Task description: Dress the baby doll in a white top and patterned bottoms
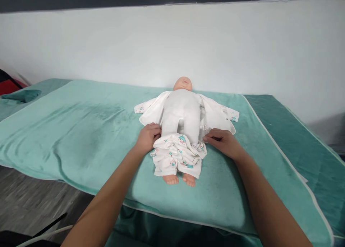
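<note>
A baby doll [183, 110] with a white cloth body lies on its back, its feet toward me. Its white printed jacket [218, 112] is spread open at both sides, with the sleeves stretched outward. White printed pants [175, 152] are bunched around the lower legs, and the bare feet show below the hems. My left hand [149, 136] is closed at the left edge of the pants' waist, its fingertips partly hidden. On the opposite side, my right hand [224, 142] pinches at the right edge of the waist, just below the jacket's flap.
A light green blanket [88, 132] covers the padded surface beneath the doll. Darker green fabric [299, 143] lies at the right. Behind stands a white wall [172, 46]. A red and black item [9, 85] is at the far left, and a cable [44, 236] runs at the lower left.
</note>
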Demonstrator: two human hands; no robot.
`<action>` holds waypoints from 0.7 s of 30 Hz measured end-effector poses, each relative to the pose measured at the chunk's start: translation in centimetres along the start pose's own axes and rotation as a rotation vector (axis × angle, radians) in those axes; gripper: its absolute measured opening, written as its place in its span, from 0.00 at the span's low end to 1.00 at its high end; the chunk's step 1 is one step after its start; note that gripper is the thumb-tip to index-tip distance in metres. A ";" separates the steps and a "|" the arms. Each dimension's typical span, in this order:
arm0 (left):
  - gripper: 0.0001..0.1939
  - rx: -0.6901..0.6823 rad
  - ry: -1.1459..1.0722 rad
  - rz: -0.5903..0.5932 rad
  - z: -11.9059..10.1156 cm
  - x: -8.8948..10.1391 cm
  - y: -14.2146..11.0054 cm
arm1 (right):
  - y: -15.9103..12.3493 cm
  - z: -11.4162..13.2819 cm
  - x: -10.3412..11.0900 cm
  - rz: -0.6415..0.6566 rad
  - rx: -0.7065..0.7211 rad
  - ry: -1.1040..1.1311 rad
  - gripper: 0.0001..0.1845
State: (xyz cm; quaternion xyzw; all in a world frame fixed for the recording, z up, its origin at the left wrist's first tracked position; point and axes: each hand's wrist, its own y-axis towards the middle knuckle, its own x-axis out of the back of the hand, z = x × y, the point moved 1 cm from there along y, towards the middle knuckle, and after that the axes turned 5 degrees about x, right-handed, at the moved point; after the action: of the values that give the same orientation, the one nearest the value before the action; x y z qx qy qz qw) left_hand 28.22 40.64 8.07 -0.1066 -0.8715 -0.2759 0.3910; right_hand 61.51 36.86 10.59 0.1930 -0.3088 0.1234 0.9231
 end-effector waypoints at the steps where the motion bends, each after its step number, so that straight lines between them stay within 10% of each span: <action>1: 0.11 0.024 -0.045 -0.010 -0.1 0.1 0.0 | -0.1 0.2 0.0 0.004 -0.032 0.027 0.19; 10: 0.02 0.397 -0.753 0.050 -0.9 1.3 -1.3 | -0.4 2.4 -0.7 0.101 -0.011 0.344 0.12; 21: 0.10 0.285 -0.939 0.393 -1.7 2.5 -3.6 | -1.1 3.0 -1.1 0.250 0.077 0.386 0.15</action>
State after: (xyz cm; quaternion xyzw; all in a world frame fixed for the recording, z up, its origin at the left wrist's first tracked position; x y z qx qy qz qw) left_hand 26.17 36.59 9.41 -0.3260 -0.9453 0.0013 0.0136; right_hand 59.43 34.48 11.85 0.1611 -0.1430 0.2829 0.9347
